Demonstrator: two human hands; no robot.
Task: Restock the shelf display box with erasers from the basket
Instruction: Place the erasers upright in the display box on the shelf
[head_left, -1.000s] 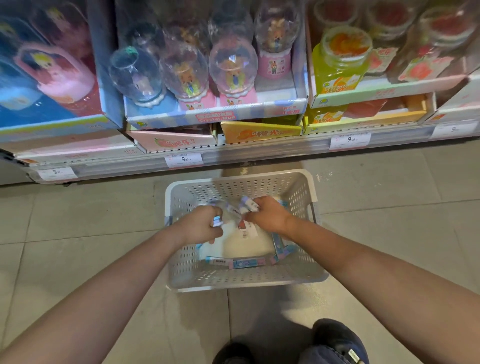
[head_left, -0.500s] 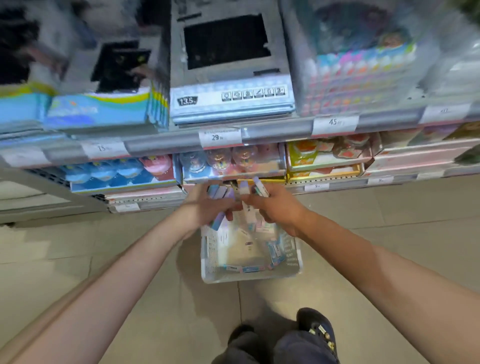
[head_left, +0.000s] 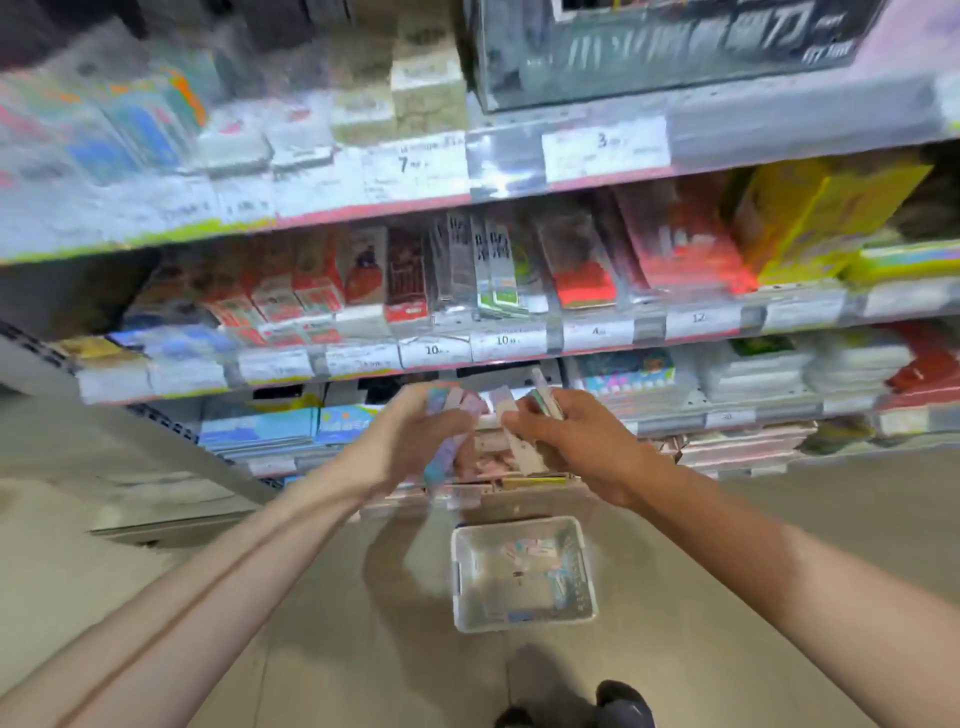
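The view is blurred by motion. My left hand (head_left: 415, 436) is closed around several pastel wrapped erasers (head_left: 447, 410), held up in front of the lower shelves. Close beside it, my right hand (head_left: 566, 436) grips more erasers (head_left: 543, 402), with one long one sticking out below. The white perforated basket (head_left: 462, 582) stands on the floor below my hands, with several erasers left in its bottom. I cannot pick out the display box for erasers among the blurred shelves.
Shelves (head_left: 519, 343) packed with stationery and price tags fill the upper half of the view. A grey tiled floor (head_left: 337, 649) spreads around the basket. My dark shoes (head_left: 618, 706) are at the bottom edge.
Both hands rose out of the basket holding erasers, up to shelf height. My view tilted upward, so the basket now looks small and low, and higher shelves came into sight.
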